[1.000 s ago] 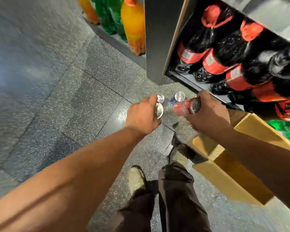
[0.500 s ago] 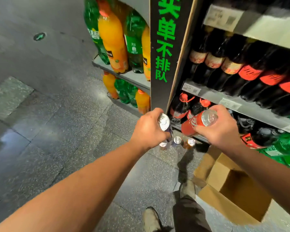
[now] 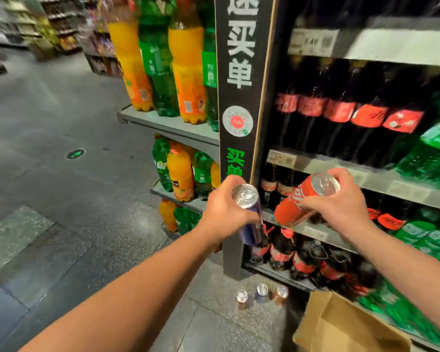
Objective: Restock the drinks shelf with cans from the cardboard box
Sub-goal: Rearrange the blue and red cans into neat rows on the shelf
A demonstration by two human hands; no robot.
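Note:
My left hand (image 3: 222, 212) grips a dark blue can (image 3: 249, 219), held nearly upright with its silver top facing me. My right hand (image 3: 341, 201) grips a red can (image 3: 294, 204), tilted with its top up and to the right. Both cans are in front of the drinks shelf (image 3: 381, 177), at the height of a rail below a row of dark cola bottles. Three cans (image 3: 262, 292) stand on the floor at the foot of the shelf. The open cardboard box (image 3: 341, 326) sits on the floor at lower right; its inside is mostly hidden.
A black upright panel (image 3: 239, 97) with white and green lettering divides the cola shelves from an end rack of orange and green bottles (image 3: 173, 72). Grey stone floor (image 3: 61, 199) stretches left, with more shop racks far back.
Both hands have risen with their cans from near the floor to mid-shelf height. The view has tilted up, and the cans on the floor and the box now lie low in the frame.

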